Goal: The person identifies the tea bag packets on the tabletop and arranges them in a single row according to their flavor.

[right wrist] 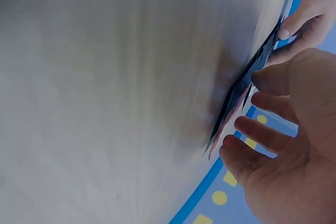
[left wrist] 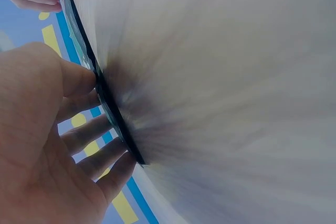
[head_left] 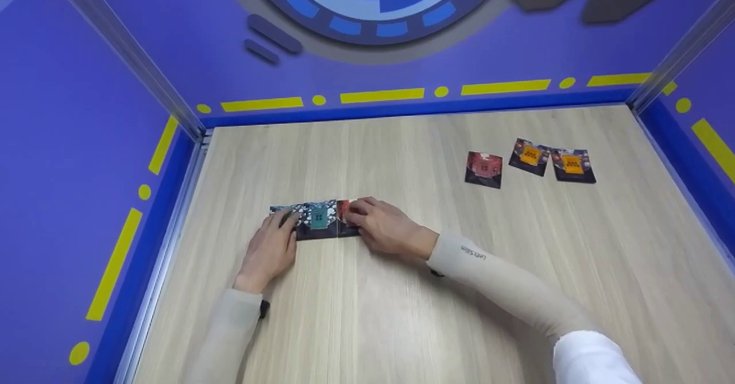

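Three flat square printed cards form a row on the table, edge to edge. The left teal-and-black card [head_left: 277, 208] is mostly covered by my left hand [head_left: 267, 252], whose fingertips press on it. In the middle lies another teal card [head_left: 319, 218], fully visible with its dark lower band. The red-and-black card [head_left: 343, 227] at the right end is largely hidden under my right hand [head_left: 387, 226]; its fingers are bent slightly and touch the card from above. The left wrist view has my left fingers [left wrist: 97, 158] spread along the row's dark edge [left wrist: 118, 121].
Another red card [head_left: 483, 169] lies at the right back of the table [head_left: 402, 303]. Beyond it are two orange-centred dark cards [head_left: 529, 156] with corners close together. Blue walls [head_left: 379, 74] with yellow markings enclose the back and sides.
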The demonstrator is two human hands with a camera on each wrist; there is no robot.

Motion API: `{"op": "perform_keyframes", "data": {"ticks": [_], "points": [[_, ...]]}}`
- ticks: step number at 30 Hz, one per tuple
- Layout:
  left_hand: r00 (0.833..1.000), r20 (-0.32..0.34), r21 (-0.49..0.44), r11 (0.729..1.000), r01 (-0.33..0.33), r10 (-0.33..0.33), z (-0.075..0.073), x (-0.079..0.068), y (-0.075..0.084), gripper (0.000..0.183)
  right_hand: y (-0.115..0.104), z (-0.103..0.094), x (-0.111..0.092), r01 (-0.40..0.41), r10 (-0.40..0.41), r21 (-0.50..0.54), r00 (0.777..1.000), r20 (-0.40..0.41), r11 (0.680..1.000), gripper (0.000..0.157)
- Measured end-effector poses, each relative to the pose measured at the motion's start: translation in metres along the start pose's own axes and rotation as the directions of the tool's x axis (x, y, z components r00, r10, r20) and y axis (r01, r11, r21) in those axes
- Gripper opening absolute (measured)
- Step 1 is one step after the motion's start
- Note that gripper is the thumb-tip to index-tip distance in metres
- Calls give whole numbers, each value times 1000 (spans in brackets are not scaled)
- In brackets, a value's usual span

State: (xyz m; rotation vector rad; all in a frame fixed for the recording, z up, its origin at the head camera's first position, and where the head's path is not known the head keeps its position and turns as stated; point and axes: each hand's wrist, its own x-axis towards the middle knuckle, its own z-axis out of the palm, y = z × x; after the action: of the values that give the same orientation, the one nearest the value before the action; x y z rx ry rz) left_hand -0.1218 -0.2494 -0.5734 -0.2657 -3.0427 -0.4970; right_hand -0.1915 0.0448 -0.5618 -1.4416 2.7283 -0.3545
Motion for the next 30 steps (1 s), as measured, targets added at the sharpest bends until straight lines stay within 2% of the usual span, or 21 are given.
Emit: {"op": "perform_keyframes", "data": {"ticks": [6, 16, 24, 30], "points": [[1000, -5, 4, 1000, -2, 2, -1, 1, -1, 45, 18, -10, -9, -74, 74, -5, 997, -25, 997, 49], [1000, -19, 4, 1000, -17, 17, -1, 1, -1, 45, 65, -31, -36, -150, 151, 19, 982, -114, 988, 42], [999, -22, 9, 1000, -24, 24, -1, 1, -1, 45, 106, -45, -70, -265, 271, 58, 952, -145, 963, 43], [1000, -14, 6, 1000, -25, 25, 1, 1, -1, 45, 137, -51, -99, -395, 401, 70, 910, -107, 916, 43]]}}
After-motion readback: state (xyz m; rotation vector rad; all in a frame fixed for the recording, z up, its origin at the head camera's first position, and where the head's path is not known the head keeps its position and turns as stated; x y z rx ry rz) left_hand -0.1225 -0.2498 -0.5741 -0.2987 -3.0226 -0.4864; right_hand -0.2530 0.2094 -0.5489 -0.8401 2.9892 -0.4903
